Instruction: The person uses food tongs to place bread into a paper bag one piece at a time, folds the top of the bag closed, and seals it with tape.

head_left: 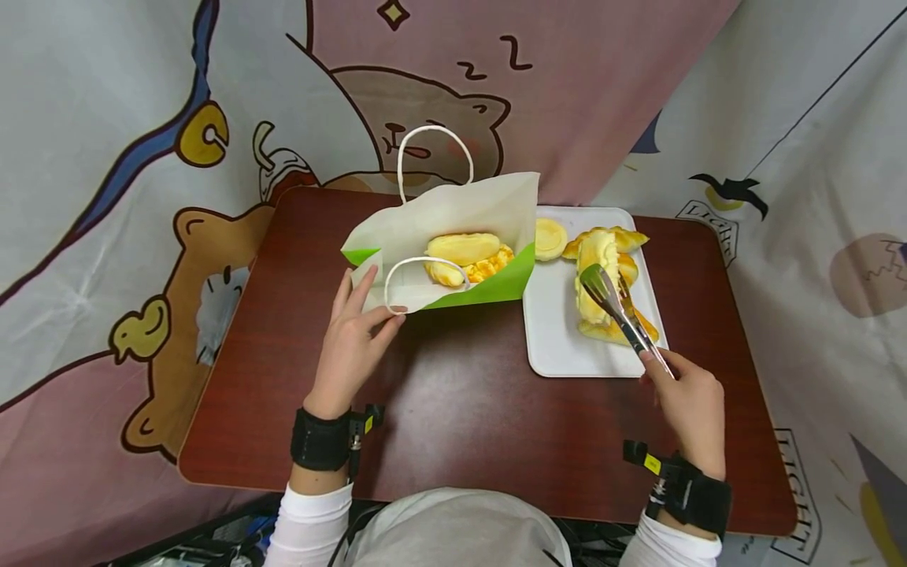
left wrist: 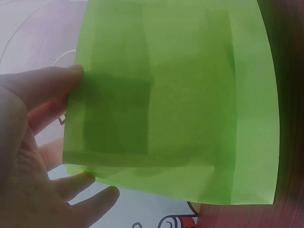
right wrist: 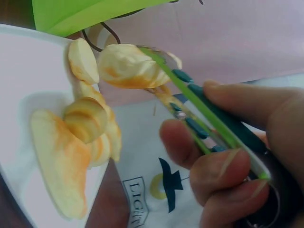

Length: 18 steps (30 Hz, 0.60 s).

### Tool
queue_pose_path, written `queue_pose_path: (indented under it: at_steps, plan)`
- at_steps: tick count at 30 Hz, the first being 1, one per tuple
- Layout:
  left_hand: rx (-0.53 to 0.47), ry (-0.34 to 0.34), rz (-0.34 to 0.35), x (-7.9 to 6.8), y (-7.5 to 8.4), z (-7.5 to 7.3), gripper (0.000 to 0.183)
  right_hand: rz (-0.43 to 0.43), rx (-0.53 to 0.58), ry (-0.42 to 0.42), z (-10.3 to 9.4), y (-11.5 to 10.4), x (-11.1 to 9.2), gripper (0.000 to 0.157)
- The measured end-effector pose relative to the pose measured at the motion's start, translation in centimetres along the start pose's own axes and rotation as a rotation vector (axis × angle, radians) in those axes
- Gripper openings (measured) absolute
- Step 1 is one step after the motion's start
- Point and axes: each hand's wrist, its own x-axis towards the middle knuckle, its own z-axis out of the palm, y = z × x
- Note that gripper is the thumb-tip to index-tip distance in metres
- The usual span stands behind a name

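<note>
While the left hand (head_left: 354, 339) pinches the rim of a green paper bag (head_left: 468, 209), white inside, at the head view's centre, the right hand (head_left: 687, 402), lower right, grips shiny metal tongs (head_left: 625, 316) holding a pale, ridged bread (head_left: 595, 252) over a round-cornered white tray (head_left: 556, 346) of browned pastries (head_left: 629, 239), right of centre. Inside the bag: one smooth, oblong roll (head_left: 464, 247), one lumpy, golden pastry (head_left: 494, 264).

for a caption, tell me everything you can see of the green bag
The bag is green outside and whitish inside, looks like paper, and has two pale looped handles: the far one rises, the near one crosses the opening in the head view. Its mouth gapes, showing bread pieces inside. It sits on the brown table, left of the white tray; whether they touch is unclear. The left grip holds its near left edge.
</note>
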Motion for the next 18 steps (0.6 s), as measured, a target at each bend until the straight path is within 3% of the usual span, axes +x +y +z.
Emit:
queue_pose_path:
  at_steps: [11,15,18]
  plan:
    - [0.002,0.003,0.008,0.0,-0.2,-0.1,0.011,-0.092,0.023,0.285,-2.1,-1.4,0.7,0.048]
    - [0.002,-0.002,0.003,0.0,-0.2,-0.1,0.011,-0.242,-0.013,0.377,-2.8,-2.5,1.2,0.044]
    - [0.001,-0.003,-0.001,-0.1,-0.2,-0.1,0.011,-0.412,-0.026,0.438,-3.4,-3.8,1.7,0.039]
